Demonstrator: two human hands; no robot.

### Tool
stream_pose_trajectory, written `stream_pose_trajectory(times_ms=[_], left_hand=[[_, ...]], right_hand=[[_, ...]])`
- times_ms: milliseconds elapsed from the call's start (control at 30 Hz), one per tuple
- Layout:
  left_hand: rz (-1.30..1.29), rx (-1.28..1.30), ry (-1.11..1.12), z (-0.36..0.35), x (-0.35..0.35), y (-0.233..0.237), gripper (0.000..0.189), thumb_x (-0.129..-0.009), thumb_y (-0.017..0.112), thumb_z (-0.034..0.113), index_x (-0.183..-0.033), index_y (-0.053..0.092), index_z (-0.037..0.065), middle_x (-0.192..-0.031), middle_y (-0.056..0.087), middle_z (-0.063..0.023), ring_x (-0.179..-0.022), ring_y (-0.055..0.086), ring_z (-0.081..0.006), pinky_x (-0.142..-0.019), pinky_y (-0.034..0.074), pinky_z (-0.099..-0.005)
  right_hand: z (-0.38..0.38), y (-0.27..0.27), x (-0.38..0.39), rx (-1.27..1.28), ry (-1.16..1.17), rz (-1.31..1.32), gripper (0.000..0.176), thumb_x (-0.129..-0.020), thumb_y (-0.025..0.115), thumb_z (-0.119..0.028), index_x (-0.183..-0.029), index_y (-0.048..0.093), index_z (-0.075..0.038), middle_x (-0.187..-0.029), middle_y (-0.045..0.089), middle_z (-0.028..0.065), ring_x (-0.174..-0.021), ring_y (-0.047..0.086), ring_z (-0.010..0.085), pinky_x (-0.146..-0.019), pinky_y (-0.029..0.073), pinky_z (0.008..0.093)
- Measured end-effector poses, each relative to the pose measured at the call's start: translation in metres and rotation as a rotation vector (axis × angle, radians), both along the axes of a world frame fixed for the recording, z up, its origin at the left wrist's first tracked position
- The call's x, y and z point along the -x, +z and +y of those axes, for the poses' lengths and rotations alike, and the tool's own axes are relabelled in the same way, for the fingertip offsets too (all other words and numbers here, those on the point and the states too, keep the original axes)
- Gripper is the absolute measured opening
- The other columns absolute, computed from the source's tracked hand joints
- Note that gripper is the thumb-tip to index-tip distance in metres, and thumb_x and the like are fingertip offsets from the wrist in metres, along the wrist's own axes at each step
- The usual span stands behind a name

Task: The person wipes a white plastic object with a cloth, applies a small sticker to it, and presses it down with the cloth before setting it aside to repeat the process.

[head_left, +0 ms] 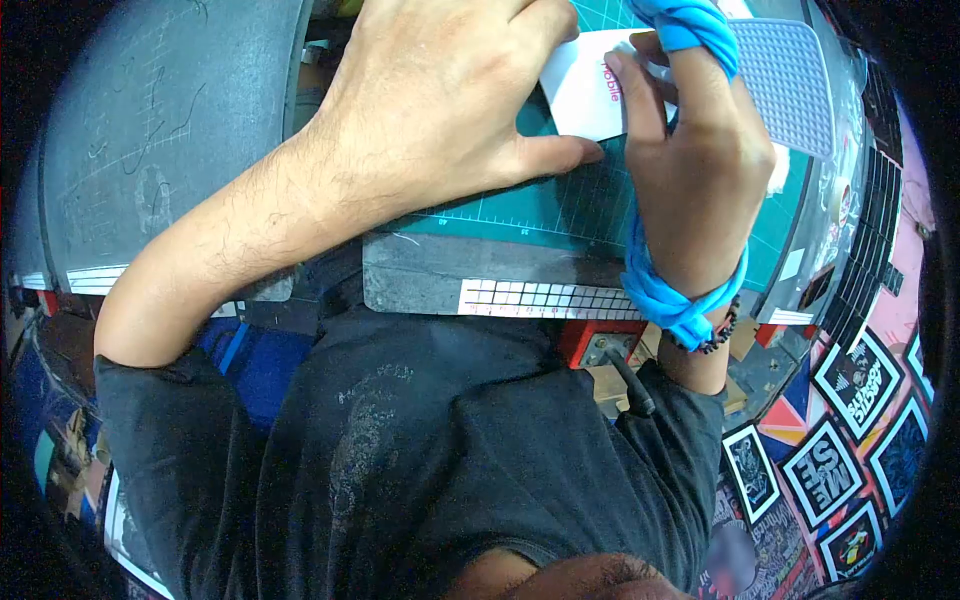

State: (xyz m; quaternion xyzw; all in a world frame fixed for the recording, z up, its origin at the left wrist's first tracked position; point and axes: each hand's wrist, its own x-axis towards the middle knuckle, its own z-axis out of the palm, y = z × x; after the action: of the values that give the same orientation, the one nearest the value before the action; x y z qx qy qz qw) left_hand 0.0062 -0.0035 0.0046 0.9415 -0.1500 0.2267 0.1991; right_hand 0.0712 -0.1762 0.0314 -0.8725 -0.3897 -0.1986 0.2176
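Note:
A white card or sheet (585, 90) with pink "Mobile" lettering lies on the green cutting mat (560, 215). My left hand (440, 90) is spread at its left side, thumb stretched along the near edge and another finger near the upper left corner. Over the right part of the sheet, my right hand (700, 150) has its fingers pinched together; what is between them is too small to tell. Blue cloth (697, 28) wraps round part of this hand, and more is tied at the wrist beside a dark beaded bracelet.
A light blue dotted pad (785, 85) is right of my right hand. The grey table edge carries a printed ruler strip (545, 298). Below it is a red box (600, 345) with a cable. A dark grey board (170, 130) stands at left; framed prints (825, 468) are lower right.

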Motion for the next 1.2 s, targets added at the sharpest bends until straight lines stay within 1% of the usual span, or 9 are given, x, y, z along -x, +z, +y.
stream_pose_trajectory(times_ms=[100,200,233,333,367,467,600,1000,1200], left_hand=[[0.056,-0.084,0.04,0.001,0.002,-0.002,0.058,-0.075,0.084,0.043,-0.102,0.065,-0.004,-0.1,0.056,-0.0171,-0.102,0.052,-0.0339,-0.098,0.039,-0.0517],[-0.004,0.012,-0.018,0.003,0.003,0.002,0.059,-0.077,0.083,0.045,-0.102,0.065,-0.004,-0.1,0.056,-0.0171,-0.102,0.051,-0.0334,-0.099,0.039,-0.0518],[-0.017,0.002,-0.015,0.003,0.003,0.002,0.06,-0.078,0.083,0.047,-0.102,0.065,-0.004,-0.1,0.056,-0.0169,-0.102,0.052,-0.0329,-0.099,0.039,-0.0515],[0.014,-0.024,-0.008,0.004,0.004,0.005,0.061,-0.08,0.081,0.051,-0.102,0.065,-0.004,-0.099,0.057,-0.0164,-0.1,0.052,-0.0319,-0.098,0.039,-0.0508],[0.036,-0.033,-0.004,0.004,0.004,0.008,0.062,-0.08,0.081,0.051,-0.102,0.065,-0.004,-0.099,0.057,-0.0163,-0.1,0.052,-0.0317,-0.097,0.039,-0.0506],[0.066,-0.143,0.009,0.003,0.004,0.015,0.062,-0.081,0.08,0.052,-0.101,0.065,-0.004,-0.097,0.058,-0.0158,-0.099,0.052,-0.0309,-0.096,0.04,-0.0497],[0.116,-0.114,0.027,0.003,0.005,0.012,0.061,-0.08,0.081,0.052,-0.1,0.065,-0.004,-0.096,0.058,-0.0158,-0.098,0.052,-0.0302,-0.095,0.041,-0.049],[0.044,-0.047,0.035,0.001,0.004,0.005,0.056,-0.077,0.086,0.045,-0.097,0.067,-0.004,-0.094,0.06,-0.016,-0.096,0.054,-0.0295,-0.093,0.042,-0.0495],[0.09,-0.024,0.032,-0.001,0.004,0.003,0.054,-0.077,0.087,0.042,-0.096,0.067,-0.004,-0.093,0.06,-0.016,-0.095,0.054,-0.0295,-0.094,0.042,-0.0499]], right_hand=[[-0.003,-0.002,0.002,0.174,-0.105,-0.01,0.036,-0.078,0.077,0.008,-0.112,0.072,0.002,-0.093,0.074,0.0196,-0.07,0.071,0.0325,-0.063,0.055,0.0365],[-0.007,0.007,0.006,0.156,-0.134,0.133,0.037,-0.09,0.074,-0.018,-0.123,0.07,-0.001,-0.109,0.073,0.0245,-0.092,0.073,0.0372,-0.082,0.057,0.0456],[-0.02,0.005,0.001,0.072,0.011,0.07,0.032,-0.09,0.077,-0.012,-0.12,0.071,-0.002,-0.101,0.075,0.0181,-0.086,0.074,0.0278,-0.075,0.057,0.0373],[-0.035,0.024,0.008,0.009,0.186,0.106,0.026,-0.093,0.075,-0.006,-0.118,0.071,-0.002,-0.091,0.074,0.0135,-0.073,0.068,0.0179,-0.068,0.053,0.0285],[-0.041,0.03,0.011,0.125,0.153,0.191,0.022,-0.092,0.073,-0.005,-0.113,0.07,-0.004,-0.097,0.074,0.0145,-0.077,0.069,0.0274,-0.068,0.054,0.0341],[-0.049,0.036,0.01,0.276,0.14,0.312,0.023,-0.088,0.068,-0.004,-0.111,0.069,-0.005,-0.099,0.073,0.0147,-0.08,0.069,0.0372,-0.067,0.054,0.0412],[-0.045,0.026,0.011,0.373,0.198,0.258,0.036,-0.08,0.068,-0.003,-0.115,0.067,-0.007,-0.093,0.068,0.0148,-0.074,0.065,0.0372,-0.063,0.051,0.0448],[-0.036,0.022,0.009,0.415,0.176,0.179,0.036,-0.081,0.064,0.002,-0.115,0.067,-0.008,-0.102,0.071,0.0144,-0.082,0.068,0.0382,-0.069,0.055,0.0452],[-0.038,0.02,0.006,0.321,0.235,0.219,0.036,-0.081,0.062,0.005,-0.114,0.067,-0.007,-0.103,0.071,0.0145,-0.084,0.069,0.0379,-0.07,0.055,0.0447]])
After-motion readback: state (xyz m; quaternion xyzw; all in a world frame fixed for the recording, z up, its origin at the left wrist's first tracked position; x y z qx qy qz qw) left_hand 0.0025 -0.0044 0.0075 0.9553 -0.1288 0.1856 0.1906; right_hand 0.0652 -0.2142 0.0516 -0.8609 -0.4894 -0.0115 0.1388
